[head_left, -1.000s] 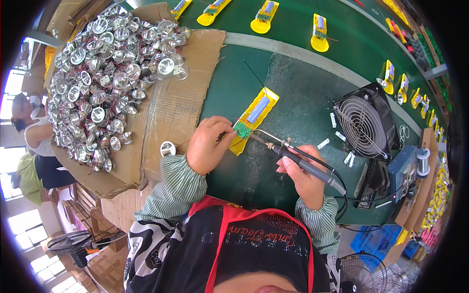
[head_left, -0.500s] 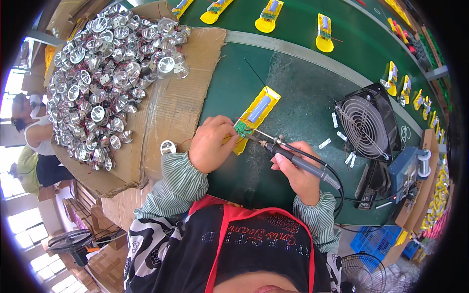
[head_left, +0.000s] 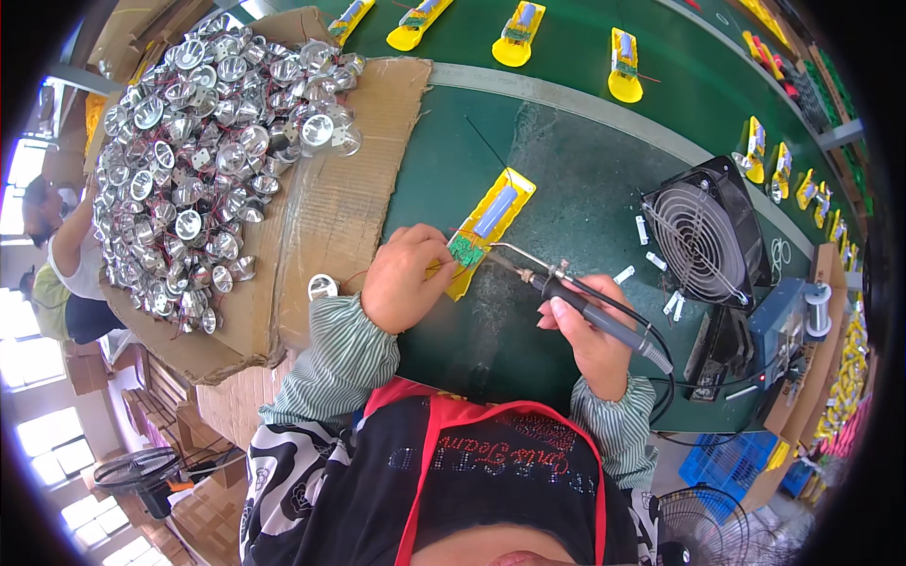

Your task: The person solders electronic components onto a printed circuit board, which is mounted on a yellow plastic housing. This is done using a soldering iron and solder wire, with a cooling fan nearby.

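Observation:
A yellow plastic housing point(head_left: 493, 224) with a grey cell and a small green circuit board point(head_left: 465, 250) lies on the green bench. My left hand point(head_left: 404, 276) pinches a thin wire against the board's near end. My right hand point(head_left: 590, 335) grips a black soldering iron point(head_left: 595, 309). Its metal tip reaches left and touches the green board.
A heap of several silver reflector cups point(head_left: 193, 156) lies on cardboard point(head_left: 335, 203) at the left. One loose cup point(head_left: 323, 286) sits by my left wrist. A black fan point(head_left: 703, 241) and solder spool point(head_left: 816, 307) stand right. Several yellow housings point(head_left: 623, 71) line the conveyor. Another person point(head_left: 57, 255) is far left.
Both hands stay at the yellow housing. The soldering iron's tip has shifted slightly along the green board. Nothing else moved.

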The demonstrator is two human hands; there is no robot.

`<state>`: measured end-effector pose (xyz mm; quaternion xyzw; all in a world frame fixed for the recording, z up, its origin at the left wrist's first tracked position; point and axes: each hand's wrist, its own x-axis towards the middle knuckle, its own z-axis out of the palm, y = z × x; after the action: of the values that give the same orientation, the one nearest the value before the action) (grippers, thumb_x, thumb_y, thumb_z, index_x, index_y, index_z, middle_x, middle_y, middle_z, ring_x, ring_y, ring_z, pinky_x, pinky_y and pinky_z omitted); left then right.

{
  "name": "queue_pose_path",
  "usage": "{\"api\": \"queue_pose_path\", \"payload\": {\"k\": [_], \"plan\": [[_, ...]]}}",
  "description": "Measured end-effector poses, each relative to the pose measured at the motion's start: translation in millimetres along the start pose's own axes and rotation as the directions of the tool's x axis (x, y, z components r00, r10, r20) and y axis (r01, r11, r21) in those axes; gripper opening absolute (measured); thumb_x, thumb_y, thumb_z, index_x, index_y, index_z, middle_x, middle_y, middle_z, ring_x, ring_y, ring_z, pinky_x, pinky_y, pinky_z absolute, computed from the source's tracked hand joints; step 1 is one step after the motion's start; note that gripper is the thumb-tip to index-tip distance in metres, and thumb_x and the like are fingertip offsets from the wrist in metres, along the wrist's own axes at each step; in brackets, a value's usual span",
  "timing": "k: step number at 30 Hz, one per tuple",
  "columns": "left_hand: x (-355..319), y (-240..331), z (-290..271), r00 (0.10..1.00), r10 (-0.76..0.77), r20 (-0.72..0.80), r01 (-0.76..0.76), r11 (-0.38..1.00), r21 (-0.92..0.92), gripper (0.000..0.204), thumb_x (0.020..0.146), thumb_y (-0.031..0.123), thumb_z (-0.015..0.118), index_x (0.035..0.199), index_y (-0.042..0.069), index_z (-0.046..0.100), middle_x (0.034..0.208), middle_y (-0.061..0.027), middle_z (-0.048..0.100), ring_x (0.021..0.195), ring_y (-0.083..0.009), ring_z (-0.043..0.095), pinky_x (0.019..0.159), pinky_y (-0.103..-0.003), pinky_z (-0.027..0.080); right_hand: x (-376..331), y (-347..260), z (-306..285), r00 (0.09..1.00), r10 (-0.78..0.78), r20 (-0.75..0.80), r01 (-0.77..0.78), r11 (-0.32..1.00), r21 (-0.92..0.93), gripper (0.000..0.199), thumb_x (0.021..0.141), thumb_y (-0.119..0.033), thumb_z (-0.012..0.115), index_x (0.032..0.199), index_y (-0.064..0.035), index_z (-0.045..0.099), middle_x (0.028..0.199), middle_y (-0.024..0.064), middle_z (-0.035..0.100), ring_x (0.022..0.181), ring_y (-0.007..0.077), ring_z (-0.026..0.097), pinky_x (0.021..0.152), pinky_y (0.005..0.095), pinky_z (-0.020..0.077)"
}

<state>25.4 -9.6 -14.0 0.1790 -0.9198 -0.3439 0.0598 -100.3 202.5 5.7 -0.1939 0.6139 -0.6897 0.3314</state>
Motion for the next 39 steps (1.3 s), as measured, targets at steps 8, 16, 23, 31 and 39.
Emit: {"api": "queue_pose_path", "payload": {"k": [8, 16, 23, 31, 39], "plan": [[-1.2, -1.9, 5.3, 0.996, 0.034, -0.079, -0.034, 0.999, 0.002, 0.007, 0.076, 0.01, 0.065, 0.075, 0.004, 0.064, 0.093, -0.0099, 0.061, 0.085, -0.0308, 0.056, 0.075, -0.039, 0.046, -17.0, 2.7, -12.8, 0.998, -0.002, -0.066, 0.001, 1.0, -0.011, 0.015, 0.084, 0.001, 0.061, 0.095, 0.0069, 0.054, 0.08, 0.014, 0.065, 0.068, 0.0147, 0.065, 0.063, 0.0261, 0.0545], [-14.8, 19.7, 2.5, 0.984, 0.179, -0.018, -0.155, 0.895, 0.419, 0.027, 0.075, 0.019, 0.072, 0.093, 0.001, 0.06, 0.096, -0.0115, 0.061, 0.084, -0.0285, 0.059, 0.073, -0.038, 0.047, -27.0, 14.9, -28.4, 0.991, -0.111, -0.073, 0.107, 0.993, -0.056, 0.019, 0.085, 0.002, 0.06, 0.102, 0.0053, 0.054, 0.084, 0.0158, 0.065, 0.073, 0.0186, 0.066, 0.064, 0.0287, 0.0558], [64.1, 58.4, -12.6, 0.997, 0.073, 0.025, -0.073, 0.997, 0.024, 0.031, 0.077, 0.022, 0.072, 0.095, 0.0, 0.059, 0.092, -0.016, 0.06, 0.076, -0.0281, 0.063, 0.064, -0.035, 0.051, -30.7, 8.3, -45.5, 0.988, -0.119, -0.098, 0.117, 0.993, -0.031, 0.018, 0.084, -0.001, 0.063, 0.099, 0.0058, 0.055, 0.084, 0.0141, 0.066, 0.073, 0.0164, 0.065, 0.065, 0.0276, 0.0549], [256.7, 117.7, 77.8, 0.966, 0.051, 0.253, 0.046, 0.931, -0.363, 0.036, 0.084, 0.03, 0.067, 0.1, -0.001, 0.06, 0.082, -0.0069, 0.059, 0.068, -0.0118, 0.057, 0.058, -0.025, 0.051, -44.3, 22.3, -72.9, 0.972, -0.045, -0.231, 0.008, 0.988, -0.157, 0.022, 0.083, -0.009, 0.069, 0.1, 0.0013, 0.06, 0.083, 0.0078, 0.067, 0.075, 0.0124, 0.066, 0.067, 0.0246, 0.0535], [375.7, 171.1, 171.8, 0.835, 0.291, 0.466, 0.207, 0.619, -0.758, 0.052, 0.094, 0.023, 0.052, 0.14, 0.007, 0.035, 0.135, -0.0118, 0.046, 0.125, -0.0249, 0.044, 0.105, -0.044, 0.032, -37.7, 13.9, -84.5, 0.94, 0.006, -0.34, -0.012, 1.0, -0.016, 0.017, 0.084, -0.018, 0.065, 0.096, -0.0066, 0.061, 0.074, 0.0001, 0.061, 0.07, 0.007, 0.059, 0.063, 0.0246, 0.0476]]}}
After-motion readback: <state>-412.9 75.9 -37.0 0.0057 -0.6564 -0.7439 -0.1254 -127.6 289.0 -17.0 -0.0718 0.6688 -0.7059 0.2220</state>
